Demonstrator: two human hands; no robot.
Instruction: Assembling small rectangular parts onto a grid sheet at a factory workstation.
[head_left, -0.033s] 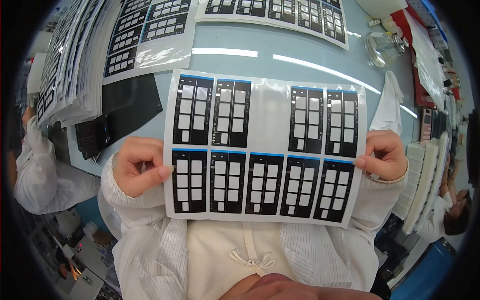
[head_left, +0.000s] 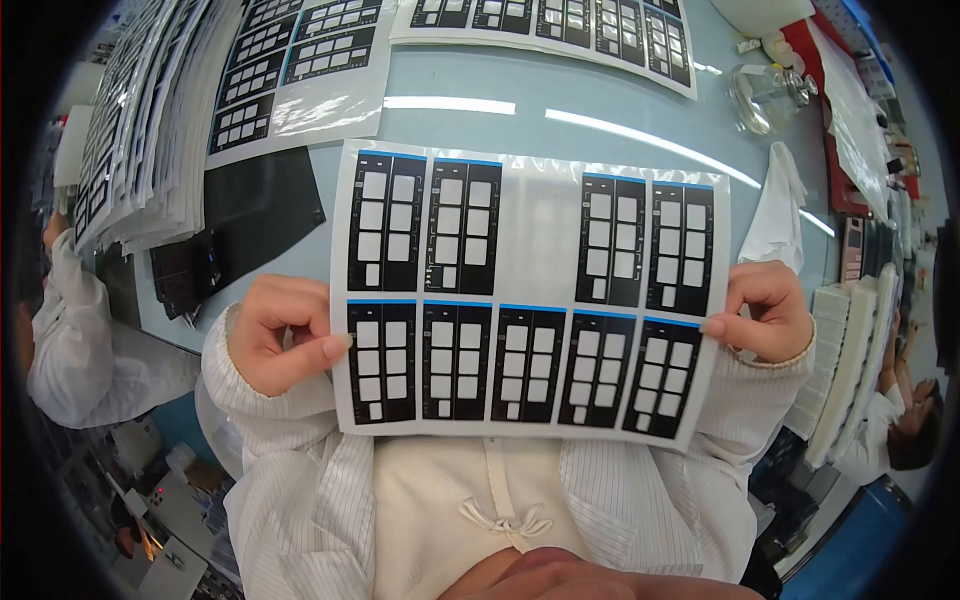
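Note:
A glossy white sheet (head_left: 540,225) is held up in front of me above the table edge, slightly bowed. It bears two rows of black rectangular panels (head_left: 528,365) with white windows and blue top edges; the middle of the upper row is a blank white gap. My left hand (head_left: 283,335) pinches the sheet's left edge, thumb in front and the fingers curled behind. At the opposite edge my right hand (head_left: 768,312) grips it the same way, with the fingertips partly hidden behind the sheet.
A tall stack of similar sheets (head_left: 150,150) stands at the left, beside another sheet (head_left: 300,120) and a black sheet (head_left: 270,200). More sheets (head_left: 545,42) lie at the back. A glass bottle (head_left: 770,98) and white cloth (head_left: 775,205) are at right. A co-worker's sleeve (head_left: 75,320) shows left.
The sheet has tilted a little, its lower edge rising slightly. Both hands keep their grip, and the reflections on the panels have shifted.

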